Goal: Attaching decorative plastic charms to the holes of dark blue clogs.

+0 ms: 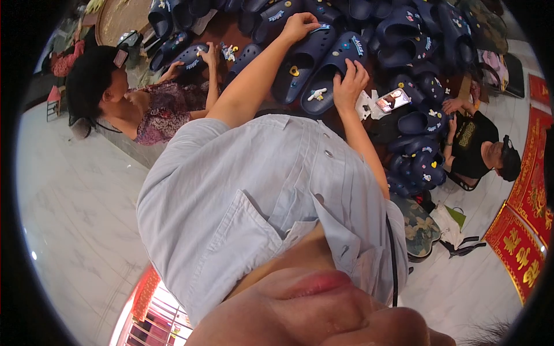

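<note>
Lying side by side near the top centre of the frame, two navy clogs are being handled. The left hand [299, 26] is curled over the heel end of the left clog [303, 63], fingers pressed onto its rim. The right hand [348, 83] is cupped around the edge of the right clog [334, 72], fingers wrapped on its side. Both clogs are laid with their long axes slanting from lower left to upper right, toes toward the lower left. Soft dark-blue foam is seen, with a yellow heart charm [294, 71] on one and a white charm [317, 94] on the other. More navy clogs [415, 34] are piled around.
</note>
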A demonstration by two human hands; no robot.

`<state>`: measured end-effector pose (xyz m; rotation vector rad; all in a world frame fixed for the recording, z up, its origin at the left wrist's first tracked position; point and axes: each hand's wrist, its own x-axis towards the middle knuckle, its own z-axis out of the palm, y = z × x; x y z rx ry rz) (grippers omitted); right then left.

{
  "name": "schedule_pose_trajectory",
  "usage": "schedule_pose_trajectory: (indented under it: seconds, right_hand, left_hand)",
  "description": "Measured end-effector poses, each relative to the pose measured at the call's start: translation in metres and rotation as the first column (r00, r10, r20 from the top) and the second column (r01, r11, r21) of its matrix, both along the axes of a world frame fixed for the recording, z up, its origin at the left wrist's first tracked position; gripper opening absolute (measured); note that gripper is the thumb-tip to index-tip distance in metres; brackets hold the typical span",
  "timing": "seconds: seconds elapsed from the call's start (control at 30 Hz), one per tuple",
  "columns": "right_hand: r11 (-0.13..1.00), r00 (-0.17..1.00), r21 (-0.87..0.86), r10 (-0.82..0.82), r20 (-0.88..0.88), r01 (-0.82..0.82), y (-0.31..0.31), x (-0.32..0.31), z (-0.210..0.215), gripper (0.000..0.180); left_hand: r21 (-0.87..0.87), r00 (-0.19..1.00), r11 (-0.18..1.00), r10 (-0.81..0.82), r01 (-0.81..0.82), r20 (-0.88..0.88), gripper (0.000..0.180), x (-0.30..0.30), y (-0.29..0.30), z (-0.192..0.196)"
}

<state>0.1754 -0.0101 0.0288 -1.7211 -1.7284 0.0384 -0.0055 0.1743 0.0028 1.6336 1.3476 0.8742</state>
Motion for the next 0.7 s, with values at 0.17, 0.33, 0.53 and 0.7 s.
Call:
schedule_pose_trajectory:
  seconds: [0.17, 0.33, 0.53, 0.7]
  right_hand:
    - [1.0, 0.999, -0.002, -0.008, 0.054, 0.008, -0.002, -0.002, 0.011, 0.054]
    - [0.995, 0.98, 0.022, 0.088, 0.179, -0.094, 0.0, -0.009, 0.022, 0.056]
    - [0.988, 0.966, 0.055, 0.132, 0.222, -0.148, 0.009, -0.007, 0.015, 0.052]
    - [0.979, 0.964, 0.105, 0.148, 0.222, -0.174, 0.014, -0.007, 0.011, 0.048]
  left_hand:
    - [0.039, 0.999, 0.998, -0.047, 0.048, -0.026, 0.02, -0.002, 0.005, 0.002]
    - [0.13, 0.99, 0.987, -0.078, 0.094, -0.119, 0.022, -0.005, 0.007, 0.002]
    - [0.102, 0.947, 0.973, -0.175, 0.208, -0.268, 0.028, -0.009, 0.023, -0.005]
    - [-0.131, 0.963, 0.963, -0.215, 0.237, 0.161, 0.018, -0.008, 0.044, -0.019]
